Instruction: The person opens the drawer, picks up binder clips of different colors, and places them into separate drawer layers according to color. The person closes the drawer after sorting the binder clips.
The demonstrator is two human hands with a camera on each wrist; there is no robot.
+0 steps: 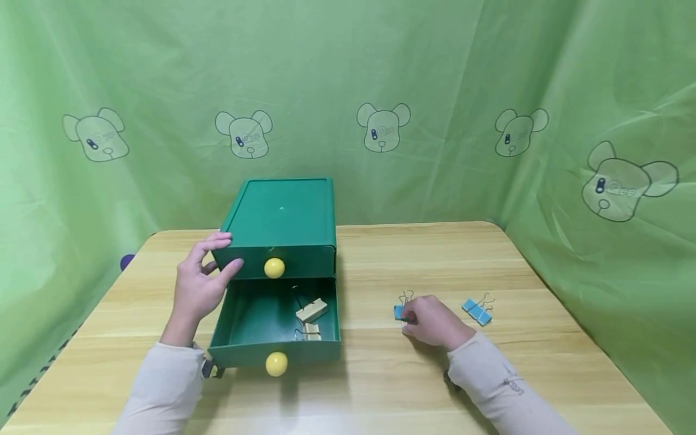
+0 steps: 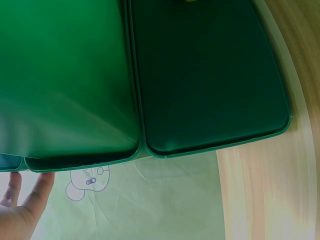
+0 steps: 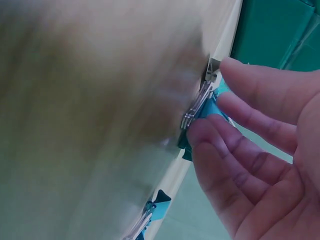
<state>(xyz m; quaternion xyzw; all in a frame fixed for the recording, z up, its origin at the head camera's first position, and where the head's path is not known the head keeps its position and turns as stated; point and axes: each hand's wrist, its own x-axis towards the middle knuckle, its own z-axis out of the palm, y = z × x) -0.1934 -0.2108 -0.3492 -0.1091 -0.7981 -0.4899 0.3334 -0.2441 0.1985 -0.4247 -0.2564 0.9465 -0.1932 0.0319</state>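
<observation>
A green drawer box (image 1: 280, 211) stands left of the table's middle, its lower drawer (image 1: 261, 356) pulled out. My left hand (image 1: 198, 281) rests at the box's upper left front corner, thumb by the front and fingers along the side. In the left wrist view, two extended fingers (image 2: 37, 195) touch the box's edge. Right of the drawer, my right hand (image 1: 435, 320) pinches a blue binder clip (image 1: 399, 312) low over the table; a small pale piece (image 3: 213, 67) shows by the thumb, its kind unclear. Another blue binder clip (image 1: 477, 312) lies to the right.
Two cream binder clips (image 1: 312, 310) lie inside the lower drawer. Yellow ball knobs (image 1: 274, 267) front both drawers. A wooden table (image 1: 413, 260) carries everything, with a green curtain (image 1: 321, 72) printed with bear heads behind and beside it.
</observation>
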